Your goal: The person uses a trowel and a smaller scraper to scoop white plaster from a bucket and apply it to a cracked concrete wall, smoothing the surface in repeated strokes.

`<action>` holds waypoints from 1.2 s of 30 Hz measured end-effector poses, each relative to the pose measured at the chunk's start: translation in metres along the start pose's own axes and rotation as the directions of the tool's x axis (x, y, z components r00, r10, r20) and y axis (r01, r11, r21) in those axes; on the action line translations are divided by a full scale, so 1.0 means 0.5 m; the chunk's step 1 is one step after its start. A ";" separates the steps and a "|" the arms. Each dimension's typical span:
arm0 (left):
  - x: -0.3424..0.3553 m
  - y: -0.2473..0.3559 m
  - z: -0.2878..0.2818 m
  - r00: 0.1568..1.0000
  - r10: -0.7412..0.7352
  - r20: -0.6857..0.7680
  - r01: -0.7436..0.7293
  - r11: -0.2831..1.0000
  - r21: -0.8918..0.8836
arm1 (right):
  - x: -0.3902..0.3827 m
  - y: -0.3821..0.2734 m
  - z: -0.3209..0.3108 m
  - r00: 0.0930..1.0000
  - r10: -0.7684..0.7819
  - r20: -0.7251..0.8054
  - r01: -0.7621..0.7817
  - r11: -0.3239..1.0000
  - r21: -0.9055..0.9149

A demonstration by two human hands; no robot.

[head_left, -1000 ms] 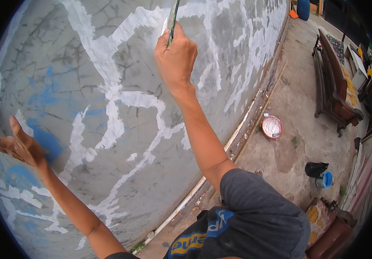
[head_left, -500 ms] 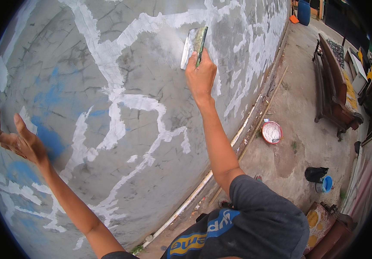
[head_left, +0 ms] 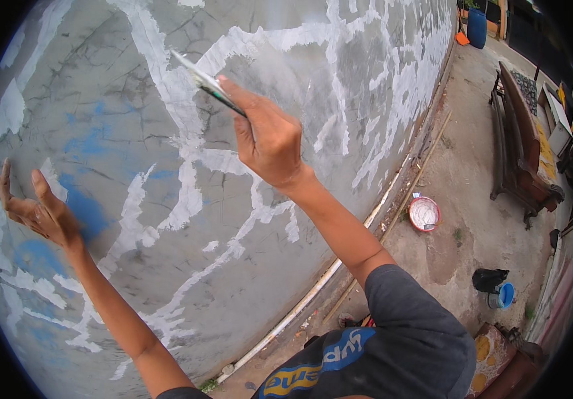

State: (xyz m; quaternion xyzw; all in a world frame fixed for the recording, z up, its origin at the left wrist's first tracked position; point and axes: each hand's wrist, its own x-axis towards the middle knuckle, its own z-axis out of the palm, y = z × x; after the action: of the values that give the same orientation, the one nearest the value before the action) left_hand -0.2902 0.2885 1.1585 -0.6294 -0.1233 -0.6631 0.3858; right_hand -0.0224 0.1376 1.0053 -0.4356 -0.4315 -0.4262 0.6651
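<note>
A grey plastered wall (head_left: 233,226) fills the left and middle, with white filler (head_left: 183,173) spread in irregular bands over its cracks and some blue patches (head_left: 87,209). My right hand (head_left: 270,136) grips a flat putty scraper (head_left: 207,83), seen nearly edge-on, its far edge pointing up and left by a white band. Whether the blade touches the wall I cannot tell. At the left, my left hand (head_left: 44,213) is held up at the wall with its fingers apart and nothing in them.
A red-rimmed tub of white paste (head_left: 425,214) stands on the ground to the right. Beyond it are a wooden bench (head_left: 519,139), a blue bucket (head_left: 504,294) beside a black bag (head_left: 488,279), and a blue barrel (head_left: 477,28). A pale pipe (head_left: 293,311) runs along the wall's foot.
My right hand has moved left and slightly down, turning the scraper from a broad-face view to nearly edge-on. My left hand stays at the wall, and the view has shifted slightly.
</note>
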 end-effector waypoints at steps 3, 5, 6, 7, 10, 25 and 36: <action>-0.008 0.017 0.019 0.999 -0.043 -0.011 0.043 0.999 -0.004 | -0.002 0.088 -0.010 0.998 0.017 -0.062 -0.029 0.980 -0.196; -0.003 0.016 0.014 0.999 -0.040 -0.003 0.040 0.999 0.003 | -0.010 0.102 0.013 0.998 0.052 -0.043 -0.061 0.962 -0.265; 0.000 0.020 0.019 0.999 -0.034 -0.007 0.034 0.999 -0.003 | -0.020 0.086 0.034 0.998 0.063 -0.027 -0.068 0.957 -0.282; -0.001 0.025 0.019 0.999 -0.035 -0.006 0.035 0.999 -0.005 | -0.034 0.067 0.049 0.997 0.076 -0.001 -0.073 0.952 -0.298; -0.006 0.035 0.022 0.998 -0.070 0.006 0.071 0.997 -0.029 | -0.093 0.025 0.051 0.990 -0.010 0.140 0.050 0.956 -0.288; 0.001 0.030 0.013 0.997 -0.069 -0.019 0.068 0.997 -0.041 | -0.006 0.119 -0.052 0.923 0.378 -0.076 -0.385 0.911 -0.147; -0.001 0.034 0.011 0.998 -0.065 0.016 0.065 0.998 -0.008 | -0.035 -0.063 0.037 0.998 0.052 0.038 -0.051 0.998 -0.024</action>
State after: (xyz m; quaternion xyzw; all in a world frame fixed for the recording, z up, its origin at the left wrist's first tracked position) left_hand -0.2747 0.2810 1.1534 -0.6319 -0.1441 -0.6708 0.3605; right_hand -0.0605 0.1503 1.0003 -0.4625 -0.4281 -0.4053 0.6622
